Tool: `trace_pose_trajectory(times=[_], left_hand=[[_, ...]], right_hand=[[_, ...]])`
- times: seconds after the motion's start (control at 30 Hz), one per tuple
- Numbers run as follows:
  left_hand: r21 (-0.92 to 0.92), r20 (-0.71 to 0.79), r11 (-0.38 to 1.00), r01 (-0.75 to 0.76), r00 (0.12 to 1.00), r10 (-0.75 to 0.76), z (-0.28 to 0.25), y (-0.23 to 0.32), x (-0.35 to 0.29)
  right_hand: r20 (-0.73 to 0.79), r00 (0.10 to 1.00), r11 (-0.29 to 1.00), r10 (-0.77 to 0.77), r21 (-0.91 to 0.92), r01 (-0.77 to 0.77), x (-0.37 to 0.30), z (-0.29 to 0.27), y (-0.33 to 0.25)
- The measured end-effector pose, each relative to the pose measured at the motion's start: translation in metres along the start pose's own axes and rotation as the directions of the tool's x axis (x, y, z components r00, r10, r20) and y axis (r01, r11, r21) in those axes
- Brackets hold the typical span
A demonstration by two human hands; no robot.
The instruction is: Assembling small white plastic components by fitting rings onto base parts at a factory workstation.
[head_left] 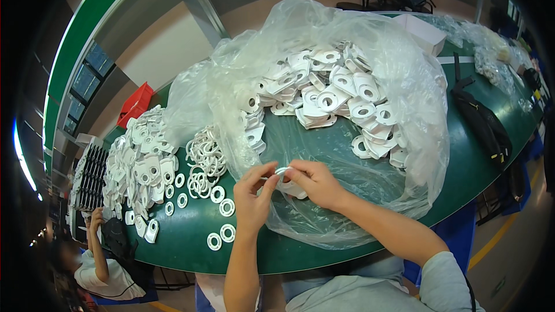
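White piece point(282, 170) between left hand point(253, 195) and right hand point(318, 185); both pinching it (over clear bag point(425, 144))

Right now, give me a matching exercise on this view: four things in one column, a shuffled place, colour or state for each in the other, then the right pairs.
1. Bin
2. Plastic bag
3. Thin rings
4. Left hand and right hand

A. White, heaped in a tangle beside the plastic bag
B. Pinching a small white piece
C. Red, near the table's far edge
D. Translucent, wrinkled, around many white parts

Pairs: 1-C, 2-D, 3-A, 4-B
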State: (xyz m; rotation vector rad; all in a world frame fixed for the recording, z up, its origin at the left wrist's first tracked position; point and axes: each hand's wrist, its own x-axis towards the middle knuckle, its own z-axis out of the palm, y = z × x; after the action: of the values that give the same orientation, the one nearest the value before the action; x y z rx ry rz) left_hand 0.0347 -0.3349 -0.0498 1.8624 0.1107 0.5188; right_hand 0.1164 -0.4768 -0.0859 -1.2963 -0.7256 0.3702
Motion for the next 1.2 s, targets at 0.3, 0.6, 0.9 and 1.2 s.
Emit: trace_pose_trajectory(times=[0.3, 0.6, 0.9, 1.2], left_hand=[[0.167, -0.016, 0.983, -0.082, 0.996, 0.086, 0.005, 0.003, -0.005], [-0.008, 0.081, 0.993, 0.120, 0.990, -0.119, 0.001, 0.000, -0.001], [0.018, 0.132, 0.981, 0.194, 0.972, -0.195, -0.019, -0.002, -0.009], [0.359, 0.026, 0.919, -0.161, 0.986, 0.163, 0.002, -0.004, -0.007]], right_hand=[[0.005, 0.997, 0.980, 0.077, -0.184, -0.075, -0.004, 0.004, -0.009], [0.019, 0.980, 0.977, 0.197, 0.073, -0.198, -0.002, 0.001, 0.001], [0.171, 0.948, 0.963, 0.268, -0.056, -0.262, -0.008, 0.004, -0.020], [0.191, 0.950, 0.969, 0.247, -0.070, -0.238, -0.008, 0.007, -0.015]])
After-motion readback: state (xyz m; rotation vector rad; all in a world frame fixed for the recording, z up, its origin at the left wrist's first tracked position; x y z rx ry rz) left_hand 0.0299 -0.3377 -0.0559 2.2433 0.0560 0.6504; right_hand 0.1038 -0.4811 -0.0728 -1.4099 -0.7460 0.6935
